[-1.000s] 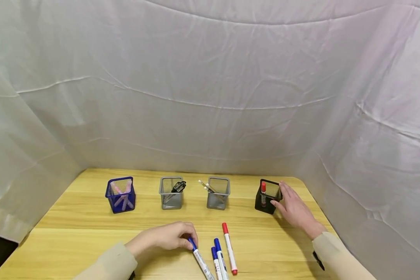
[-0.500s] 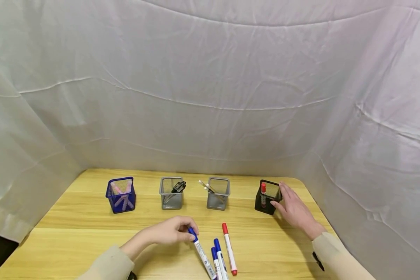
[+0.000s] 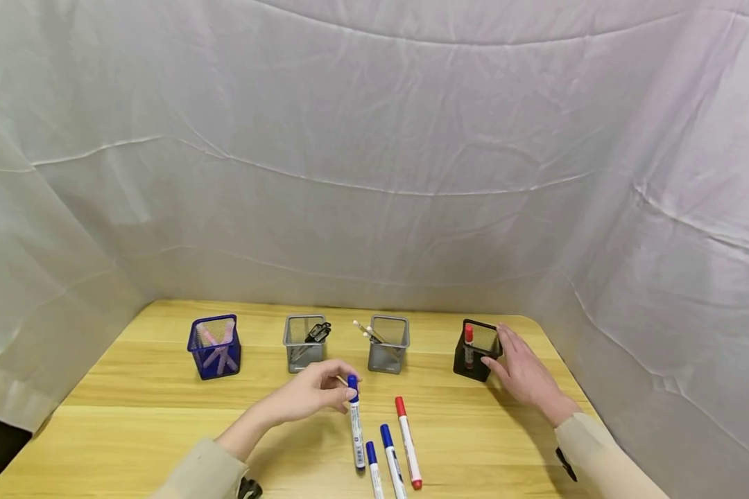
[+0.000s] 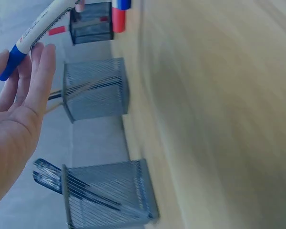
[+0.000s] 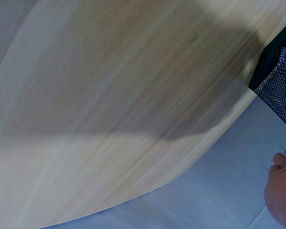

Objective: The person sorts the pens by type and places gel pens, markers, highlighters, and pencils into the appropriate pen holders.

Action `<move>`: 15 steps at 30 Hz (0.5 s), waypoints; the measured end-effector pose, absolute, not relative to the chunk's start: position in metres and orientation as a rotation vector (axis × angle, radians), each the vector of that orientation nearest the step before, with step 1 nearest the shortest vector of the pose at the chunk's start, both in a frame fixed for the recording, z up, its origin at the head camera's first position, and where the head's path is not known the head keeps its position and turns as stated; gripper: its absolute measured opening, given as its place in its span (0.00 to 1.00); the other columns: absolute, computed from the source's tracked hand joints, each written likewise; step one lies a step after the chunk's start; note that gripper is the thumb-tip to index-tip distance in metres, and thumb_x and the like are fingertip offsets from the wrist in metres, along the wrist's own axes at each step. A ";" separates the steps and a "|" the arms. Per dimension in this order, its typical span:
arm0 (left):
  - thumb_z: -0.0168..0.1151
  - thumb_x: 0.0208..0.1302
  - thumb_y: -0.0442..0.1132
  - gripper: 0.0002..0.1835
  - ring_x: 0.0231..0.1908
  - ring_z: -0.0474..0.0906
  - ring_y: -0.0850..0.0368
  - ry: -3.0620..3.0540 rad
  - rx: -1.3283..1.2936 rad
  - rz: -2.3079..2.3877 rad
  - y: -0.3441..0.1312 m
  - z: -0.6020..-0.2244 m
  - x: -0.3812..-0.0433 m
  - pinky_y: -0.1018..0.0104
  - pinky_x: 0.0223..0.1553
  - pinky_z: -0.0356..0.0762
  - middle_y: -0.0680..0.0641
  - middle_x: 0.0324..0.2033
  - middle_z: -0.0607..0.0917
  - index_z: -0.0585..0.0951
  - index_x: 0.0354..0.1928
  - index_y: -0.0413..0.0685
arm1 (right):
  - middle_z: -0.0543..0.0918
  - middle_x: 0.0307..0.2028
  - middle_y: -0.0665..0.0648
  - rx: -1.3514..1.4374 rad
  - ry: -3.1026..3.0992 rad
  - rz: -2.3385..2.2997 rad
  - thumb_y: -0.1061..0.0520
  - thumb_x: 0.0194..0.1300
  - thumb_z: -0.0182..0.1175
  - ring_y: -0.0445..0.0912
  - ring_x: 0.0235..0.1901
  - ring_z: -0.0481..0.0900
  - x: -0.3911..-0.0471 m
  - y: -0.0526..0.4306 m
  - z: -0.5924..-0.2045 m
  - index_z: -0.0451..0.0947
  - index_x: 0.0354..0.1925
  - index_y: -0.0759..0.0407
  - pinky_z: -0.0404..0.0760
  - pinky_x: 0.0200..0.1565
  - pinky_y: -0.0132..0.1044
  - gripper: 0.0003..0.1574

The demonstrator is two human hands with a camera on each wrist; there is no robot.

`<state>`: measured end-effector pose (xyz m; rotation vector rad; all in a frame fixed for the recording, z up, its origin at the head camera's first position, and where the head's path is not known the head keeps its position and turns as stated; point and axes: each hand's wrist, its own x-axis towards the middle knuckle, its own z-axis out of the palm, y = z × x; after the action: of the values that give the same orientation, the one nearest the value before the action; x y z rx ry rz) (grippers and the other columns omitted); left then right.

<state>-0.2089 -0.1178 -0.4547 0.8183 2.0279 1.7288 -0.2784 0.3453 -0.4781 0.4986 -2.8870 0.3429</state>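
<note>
A blue-capped white marker [image 3: 357, 433] hangs nearly upright from my left hand [image 3: 308, 395], its cap pinched between thumb and fingers. In the left wrist view the blue cap [image 4: 13, 62] shows at the fingertips. My right hand [image 3: 529, 374] holds the rim of a black mesh pen holder [image 3: 472, 365] at the right, thumb on the near side and fingers along the far side. Inside that holder stands a red-capped marker [image 3: 469, 345]. Two more blue-capped markers [image 3: 392, 461] [image 3: 374, 473] and a red marker [image 3: 408, 443] lie on the table near the front.
Along the back stand a blue mesh holder [image 3: 216, 350] with pink sticks, a grey mesh holder [image 3: 306, 353] with black-topped pens, and another grey mesh holder [image 3: 388, 350] with white-tipped pencils. Pale cloth [image 3: 374, 208] hangs behind and beside the wooden table [image 3: 131, 430].
My left hand has lifted the blue-capped marker off the table, moving up and slightly away, and the marker has swung more upright. My right hand stays at the black holder.
</note>
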 end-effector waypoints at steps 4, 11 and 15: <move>0.61 0.76 0.34 0.18 0.45 0.86 0.50 2.034 0.819 1.792 -0.110 -0.445 -0.211 0.53 0.48 0.89 0.39 0.46 0.85 0.76 0.62 0.34 | 0.51 0.79 0.75 0.498 -2.884 0.335 0.37 0.80 0.52 0.71 0.77 0.52 -0.279 0.345 -0.479 0.46 0.80 0.74 0.54 0.76 0.66 0.54; 0.60 0.76 0.32 0.16 0.48 0.86 0.49 2.000 0.885 1.952 -0.089 -0.424 -0.215 0.52 0.48 0.89 0.36 0.52 0.84 0.76 0.61 0.35 | 0.50 0.79 0.75 0.495 -2.886 0.339 0.37 0.80 0.51 0.71 0.77 0.52 -0.278 0.346 -0.479 0.45 0.80 0.74 0.54 0.76 0.65 0.54; 0.59 0.76 0.30 0.17 0.49 0.86 0.51 1.982 0.902 2.049 -0.073 -0.413 -0.218 0.53 0.50 0.88 0.35 0.54 0.83 0.75 0.62 0.35 | 0.50 0.79 0.75 0.497 -2.886 0.333 0.37 0.80 0.51 0.71 0.77 0.52 -0.279 0.345 -0.478 0.44 0.80 0.74 0.54 0.76 0.65 0.54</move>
<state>-0.2182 -0.0729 -0.4130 0.9024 1.9818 2.0486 -0.2787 0.3450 -0.4783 0.4975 -2.8864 0.3334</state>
